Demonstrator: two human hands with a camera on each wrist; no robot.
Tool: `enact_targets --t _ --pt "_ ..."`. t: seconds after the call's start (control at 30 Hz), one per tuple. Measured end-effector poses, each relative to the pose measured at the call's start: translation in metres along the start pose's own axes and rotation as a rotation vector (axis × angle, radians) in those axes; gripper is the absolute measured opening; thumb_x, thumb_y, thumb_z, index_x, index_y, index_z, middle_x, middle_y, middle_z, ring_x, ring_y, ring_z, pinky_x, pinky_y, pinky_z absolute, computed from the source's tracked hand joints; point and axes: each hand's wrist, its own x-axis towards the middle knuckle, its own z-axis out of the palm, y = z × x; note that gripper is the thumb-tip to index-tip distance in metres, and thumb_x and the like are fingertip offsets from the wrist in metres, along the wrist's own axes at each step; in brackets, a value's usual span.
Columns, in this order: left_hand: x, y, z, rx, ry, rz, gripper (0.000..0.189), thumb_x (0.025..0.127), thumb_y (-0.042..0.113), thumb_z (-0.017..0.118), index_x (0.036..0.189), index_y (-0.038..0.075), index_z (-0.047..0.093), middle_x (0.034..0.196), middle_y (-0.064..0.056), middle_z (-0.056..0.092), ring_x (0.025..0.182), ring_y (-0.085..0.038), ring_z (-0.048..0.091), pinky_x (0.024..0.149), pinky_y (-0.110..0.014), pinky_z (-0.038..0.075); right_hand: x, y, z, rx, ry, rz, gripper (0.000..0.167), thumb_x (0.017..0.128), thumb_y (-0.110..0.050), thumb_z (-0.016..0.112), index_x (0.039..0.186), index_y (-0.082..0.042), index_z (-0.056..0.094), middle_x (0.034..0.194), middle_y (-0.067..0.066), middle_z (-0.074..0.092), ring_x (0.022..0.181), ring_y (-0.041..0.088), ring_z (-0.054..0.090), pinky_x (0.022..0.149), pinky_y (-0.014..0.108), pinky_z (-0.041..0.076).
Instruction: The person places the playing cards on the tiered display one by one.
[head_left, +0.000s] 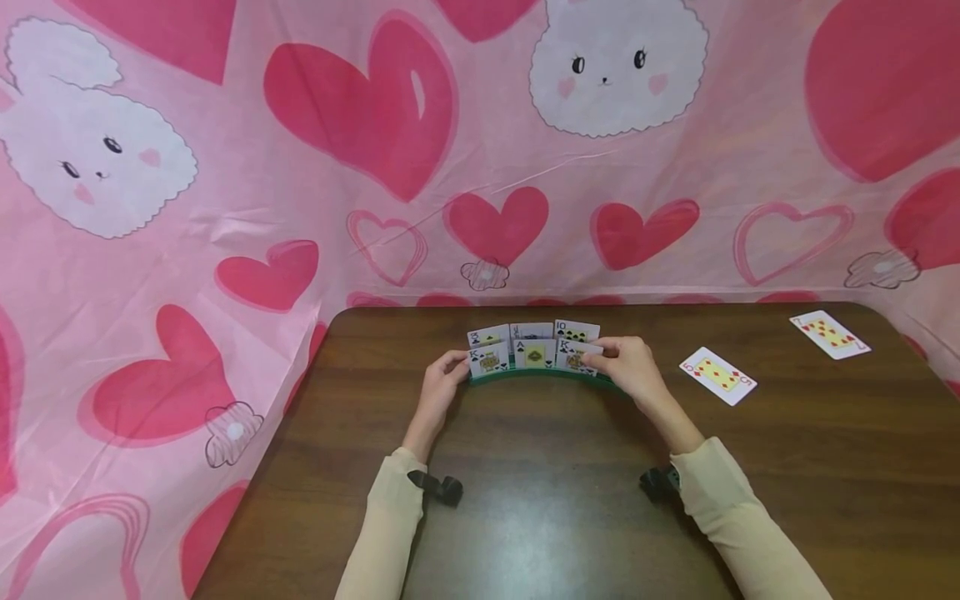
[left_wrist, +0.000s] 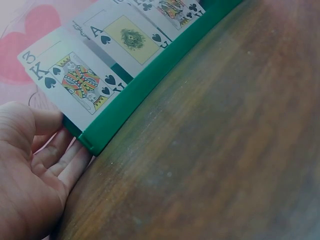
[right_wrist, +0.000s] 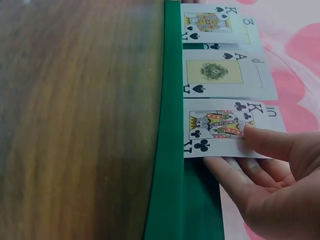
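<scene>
A curved green card holder [head_left: 540,372] stands near the table's far edge with two rows of playing cards. Its front row shows a king of spades [left_wrist: 80,82], an ace of spades [left_wrist: 132,40] and a king of clubs [right_wrist: 215,125]. Behind them rise a three [head_left: 487,335], a mostly hidden card [head_left: 531,330] and a ten [head_left: 577,328]. My left hand [head_left: 438,387] grips the holder's left end, thumb beside the king of spades. With the thumb on its face and fingers behind, my right hand [head_left: 633,367] pinches the king of clubs at its right edge.
Two red-pip cards lie face up on the brown wooden table [head_left: 540,467]: one with diamonds [head_left: 718,376] right of my right hand, another [head_left: 830,334] farther right near the back. A pink heart-patterned cloth [head_left: 300,167] hangs behind and left of the table.
</scene>
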Motion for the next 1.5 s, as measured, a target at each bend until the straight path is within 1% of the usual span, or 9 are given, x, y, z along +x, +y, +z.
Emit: enact_targets --t 0.23,0.47,0.67,0.77,0.93,1.07,1.2,1.33,1.5 --pt "-0.020 0.030 0.001 -0.002 0.000 0.010 0.022 0.102 0.002 0.058 0.116 -0.013 0.066 0.119 -0.023 0.068 0.104 -0.019 0.062 0.096 -0.036 0.051 0.000 -0.001 -0.005 -0.044 -0.035 -0.024 0.031 0.094 -0.013 0.076 0.113 0.012 0.073 0.105 0.027 0.073 0.091 0.033 0.068 0.073 0.028 0.052" --pt "-0.020 0.030 0.000 -0.015 0.003 -0.005 0.022 0.102 0.001 0.057 0.117 -0.014 0.065 0.121 -0.025 0.067 0.104 -0.019 0.061 0.097 -0.034 0.051 0.002 0.000 -0.005 -0.038 -0.063 -0.025 0.029 0.094 -0.013 0.076 0.113 0.009 0.074 0.107 0.025 0.074 0.093 0.032 0.068 0.075 0.029 0.053" --pt "-0.020 0.031 0.001 -0.013 -0.005 0.001 0.023 0.103 0.002 0.057 0.118 -0.014 0.065 0.122 -0.025 0.067 0.105 -0.020 0.061 0.099 -0.038 0.050 0.002 -0.004 -0.009 -0.083 -0.055 -0.071 0.024 0.091 -0.013 0.079 0.108 0.004 0.077 0.104 0.020 0.075 0.093 0.030 0.068 0.082 0.038 0.052" --pt "-0.021 0.033 0.001 -0.012 -0.012 0.003 0.023 0.103 0.002 0.056 0.118 -0.013 0.065 0.122 -0.024 0.067 0.105 -0.020 0.061 0.100 -0.039 0.050 -0.001 -0.007 -0.017 -0.081 -0.048 -0.088 0.025 0.092 -0.015 0.079 0.109 0.002 0.077 0.105 0.019 0.076 0.093 0.030 0.067 0.083 0.039 0.052" --pt "-0.019 0.035 0.002 -0.008 -0.020 0.007 0.023 0.103 0.002 0.056 0.119 -0.013 0.065 0.122 -0.024 0.067 0.104 -0.019 0.061 0.099 -0.038 0.050 -0.006 -0.013 -0.044 -0.059 -0.016 -0.088 0.030 0.097 -0.025 0.075 0.116 -0.001 0.077 0.111 0.018 0.075 0.098 0.030 0.064 0.080 0.030 0.051" --pt "-0.019 0.034 0.001 -0.004 -0.019 0.012 0.023 0.103 0.002 0.056 0.119 -0.013 0.065 0.123 -0.025 0.066 0.105 -0.020 0.061 0.100 -0.039 0.050 -0.009 -0.013 -0.066 -0.006 0.022 -0.045 0.035 0.099 -0.029 0.072 0.119 0.000 0.074 0.112 0.018 0.075 0.099 0.025 0.067 0.077 0.022 0.051" --pt "-0.019 0.033 0.001 -0.009 -0.018 0.013 0.024 0.103 0.002 0.056 0.119 -0.014 0.065 0.123 -0.025 0.066 0.106 -0.020 0.061 0.100 -0.039 0.050 -0.010 -0.008 -0.081 0.072 0.048 -0.023 0.037 0.099 -0.025 0.072 0.121 0.006 0.071 0.108 0.018 0.076 0.087 0.005 0.073 0.076 0.013 0.051" --pt "-0.019 0.032 0.002 -0.010 -0.020 0.010 0.024 0.103 0.001 0.056 0.119 -0.014 0.065 0.123 -0.025 0.066 0.106 -0.020 0.061 0.100 -0.038 0.050 -0.011 0.000 -0.092 0.147 0.067 -0.020 0.036 0.100 -0.019 0.071 0.121 0.010 0.069 0.100 0.004 0.079 0.081 -0.005 0.070 0.079 0.010 0.049" --pt "-0.019 0.032 0.002 -0.011 -0.020 0.010 0.024 0.103 0.001 0.056 0.119 -0.014 0.065 0.123 -0.026 0.066 0.107 -0.020 0.061 0.100 -0.038 0.050 -0.012 0.013 -0.106 0.238 0.106 -0.020 0.019 0.099 -0.011 0.070 0.113 0.001 0.074 0.089 -0.013 0.077 0.080 -0.003 0.071 0.077 0.011 0.052"
